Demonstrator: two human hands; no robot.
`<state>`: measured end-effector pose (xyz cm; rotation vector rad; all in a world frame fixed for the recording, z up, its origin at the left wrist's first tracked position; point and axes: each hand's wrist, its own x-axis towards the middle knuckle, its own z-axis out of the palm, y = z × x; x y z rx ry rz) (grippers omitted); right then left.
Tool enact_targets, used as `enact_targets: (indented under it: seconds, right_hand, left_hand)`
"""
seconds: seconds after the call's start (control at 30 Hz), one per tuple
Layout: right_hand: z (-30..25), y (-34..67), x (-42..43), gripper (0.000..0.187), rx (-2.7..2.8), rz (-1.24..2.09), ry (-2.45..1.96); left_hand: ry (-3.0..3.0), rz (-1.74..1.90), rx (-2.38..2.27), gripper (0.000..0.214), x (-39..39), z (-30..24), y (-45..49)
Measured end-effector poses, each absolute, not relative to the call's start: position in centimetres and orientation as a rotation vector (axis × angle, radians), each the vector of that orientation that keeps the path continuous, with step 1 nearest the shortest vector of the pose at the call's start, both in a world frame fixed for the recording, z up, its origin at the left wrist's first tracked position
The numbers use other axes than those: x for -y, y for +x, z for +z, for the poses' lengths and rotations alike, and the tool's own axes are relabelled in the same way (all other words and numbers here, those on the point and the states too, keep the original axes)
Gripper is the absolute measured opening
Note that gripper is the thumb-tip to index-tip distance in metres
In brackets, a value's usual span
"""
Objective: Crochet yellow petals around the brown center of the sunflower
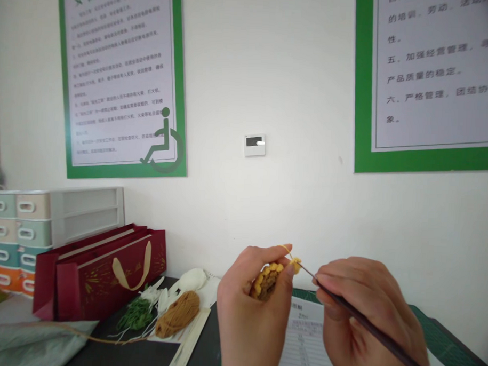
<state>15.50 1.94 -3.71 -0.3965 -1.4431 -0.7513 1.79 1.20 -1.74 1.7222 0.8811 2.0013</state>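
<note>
My left hand [250, 306] is closed around a small crocheted piece [268, 280] with a brown middle and a scalloped yellow edge. Over the raised left index finger runs a strand of yellow yarn [286, 249]. My right hand [367, 310] grips a crochet hook [357, 315] with a dark handle like a pencil. Its thin metal tip meets the yellow stitches at the left thumb and fingertip. Part of the crocheted piece is hidden by the left thumb and palm.
Below my hands lies a printed sheet [304, 340] on a green cutting mat [442, 334]. To the left are a brown yarn skein [178, 314], green yarn [136, 314], white yarn [192, 279], a ruler [188, 341], dark red gift bags [104, 274], a grey cloth [34, 344] and a drawer unit [86, 212].
</note>
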Motion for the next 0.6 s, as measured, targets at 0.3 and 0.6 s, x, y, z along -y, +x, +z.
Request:
enact_targets:
  seconds: [0.3, 0.6]
  right_hand:
    - [-3.4, 16.2, -3.5, 0.032, 1.217, 0.733, -0.389]
    - [-3.7, 14.6, -4.5, 0.012, 1.281, 0.673, -0.252]
  left_hand:
    - [1.422, 1.655, -0.665, 0.008, -1.2, -1.0, 1.3]
    - [1.206, 1.695, -0.626, 0.014, -1.7, -0.9, 1.9]
